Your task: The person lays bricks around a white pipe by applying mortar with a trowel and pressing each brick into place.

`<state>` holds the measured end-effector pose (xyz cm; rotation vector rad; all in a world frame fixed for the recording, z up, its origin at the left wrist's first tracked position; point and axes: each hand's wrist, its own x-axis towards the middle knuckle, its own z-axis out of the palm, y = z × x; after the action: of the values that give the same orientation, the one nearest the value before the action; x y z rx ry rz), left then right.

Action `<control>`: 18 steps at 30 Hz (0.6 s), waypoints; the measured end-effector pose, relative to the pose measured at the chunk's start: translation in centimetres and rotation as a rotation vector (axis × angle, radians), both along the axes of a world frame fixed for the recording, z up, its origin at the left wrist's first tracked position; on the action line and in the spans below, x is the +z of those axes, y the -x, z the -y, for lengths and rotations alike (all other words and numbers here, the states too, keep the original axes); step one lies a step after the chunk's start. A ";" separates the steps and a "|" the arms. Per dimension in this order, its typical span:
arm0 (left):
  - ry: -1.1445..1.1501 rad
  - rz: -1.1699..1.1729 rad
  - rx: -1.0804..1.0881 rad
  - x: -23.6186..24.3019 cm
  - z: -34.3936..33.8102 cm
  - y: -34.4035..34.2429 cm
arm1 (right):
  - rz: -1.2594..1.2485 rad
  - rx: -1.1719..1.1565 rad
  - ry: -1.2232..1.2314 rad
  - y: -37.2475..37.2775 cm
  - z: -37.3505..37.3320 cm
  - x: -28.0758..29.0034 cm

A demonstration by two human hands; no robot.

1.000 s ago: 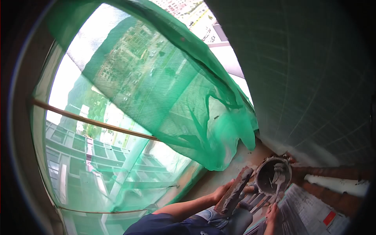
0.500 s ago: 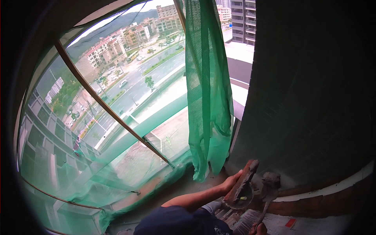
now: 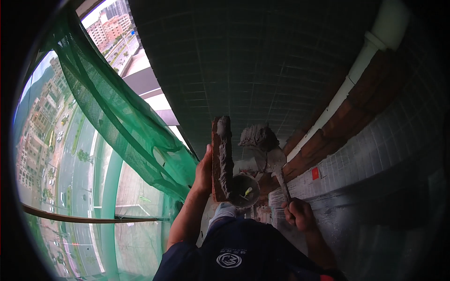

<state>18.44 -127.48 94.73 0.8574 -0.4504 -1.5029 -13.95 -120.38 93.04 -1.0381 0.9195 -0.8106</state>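
My left hand (image 3: 204, 171) is closed on the side of a red brick (image 3: 216, 161), held out in front of me. A thick strip of grey mortar (image 3: 226, 154) runs along the brick's face. In my right hand (image 3: 300, 214) is the handle of a trowel (image 3: 276, 161). A heap of wet mortar (image 3: 259, 137) sits toward the blade's far end, close to the brick but apart from it. Below and between them is a round bucket (image 3: 245, 189) with a small yellow-green thing (image 3: 247, 192) in it.
Green netting (image 3: 117, 122) hangs over an opening at the left, high above a road. A dark tiled wall (image 3: 225, 70) rises ahead. To the right, a white pipe (image 3: 347, 86) runs beside stacked red bricks (image 3: 337, 124). A red patch (image 3: 315, 173) shows on the right wall.
My view has swung right, from the netted opening toward the tiled wall and pipe. The brick and the loaded trowel now show near the middle, still held in my hands.
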 end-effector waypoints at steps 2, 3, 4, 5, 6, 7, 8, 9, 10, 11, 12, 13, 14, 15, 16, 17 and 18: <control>0.002 0.020 -0.066 0.8 0.8 1.1 | -0.029 -0.038 0.052 0.5 0.3 1.1; 0.003 0.036 -0.085 0.8 0.9 1.4 | -0.055 -0.051 0.089 0.6 0.2 1.4; 0.007 0.031 -0.101 0.8 1.2 1.6 | -0.083 -0.060 0.126 0.8 0.2 1.5; 0.007 -0.024 -0.137 0.7 1.5 1.8 | -0.090 -0.070 0.129 1.0 0.5 1.3; 0.005 -0.076 -0.165 0.7 1.5 1.7 | -0.139 -0.072 0.215 0.8 0.8 0.8; 0.007 -0.080 -0.162 0.5 1.5 1.7 | -0.188 -0.068 0.302 0.6 1.1 0.6; 0.028 -0.103 -0.229 0.1 1.5 1.8 | -0.192 -0.058 0.305 0.6 1.0 0.7; 0.050 -0.101 -0.262 0.1 1.2 0.9 | -0.388 -0.119 0.456 -0.2 1.1 0.9; 0.019 -0.105 -0.234 0.5 1.4 1.4 | -0.566 -0.188 0.624 -0.9 1.5 1.5; -0.012 -0.104 -0.197 0.6 2.0 2.4 | -0.633 -0.231 0.628 -0.8 1.5 2.2; -0.038 -0.073 -0.205 1.1 2.5 3.1 | -0.729 -0.209 0.613 0.0 1.3 2.9; -0.060 -0.046 -0.213 1.6 3.0 3.4 | -0.740 -0.274 0.723 0.5 1.5 2.2; -0.049 -0.006 -0.193 1.7 3.3 3.4 | -0.785 -0.264 0.752 0.5 1.6 2.8; -0.044 0.021 -0.185 1.9 3.2 3.1 | -0.815 -0.257 0.746 0.3 1.7 3.4; -0.071 -0.002 -0.213 2.3 2.7 2.4 | -0.848 -0.220 0.773 0.0 2.1 3.7; -0.057 -0.004 -0.211 2.6 2.5 1.7 | -0.881 -0.184 0.801 -0.2 2.5 3.9; -0.055 0.009 -0.212 2.5 2.5 1.7 | -0.936 -0.168 0.860 0.2 2.7 4.1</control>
<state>16.76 -129.97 97.24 0.8808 -0.5222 -1.7133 -14.15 -123.12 97.15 -2.2190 1.4963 -0.8779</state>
